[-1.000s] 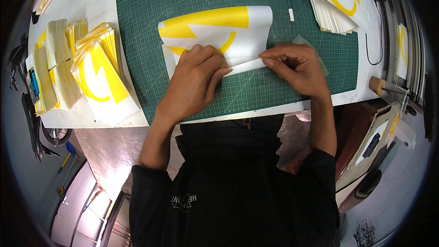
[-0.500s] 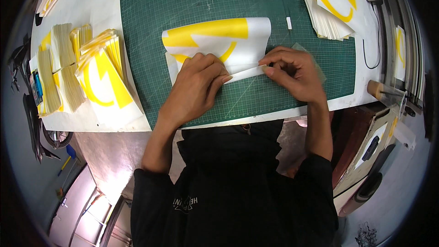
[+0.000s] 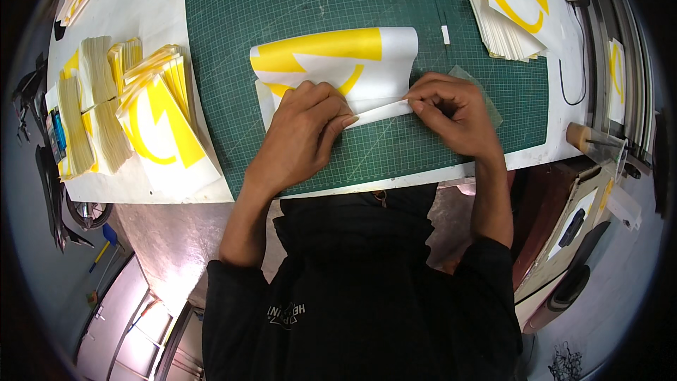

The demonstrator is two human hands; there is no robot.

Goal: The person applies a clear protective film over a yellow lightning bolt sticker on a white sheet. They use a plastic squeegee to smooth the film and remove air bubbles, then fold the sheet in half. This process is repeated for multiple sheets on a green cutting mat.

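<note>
A white sheet with a yellow cut shape [image 3: 338, 60] lies on the green cutting mat [image 3: 296, 0]. My left hand [image 3: 303, 130] presses flat on the sheet's near left part. My right hand [image 3: 451, 109] pinches the sheet's lower edge, where a narrow white strip [image 3: 381, 111] curls up between both hands. A clear film piece [image 3: 486, 92] lies under and beside my right hand.
A stack of yellow-and-white sheets [image 3: 166, 127] and folded bundles [image 3: 92, 113] lie on the white table at left. Another stack [image 3: 518, 0] sits at the mat's far right corner. A small white scrap [image 3: 445, 34] lies on the mat. A cable [image 3: 564, 77] runs at right.
The sheet's lower edge has been folded or peeled further, and both hands have shifted slightly along it. The camera view moved a little.
</note>
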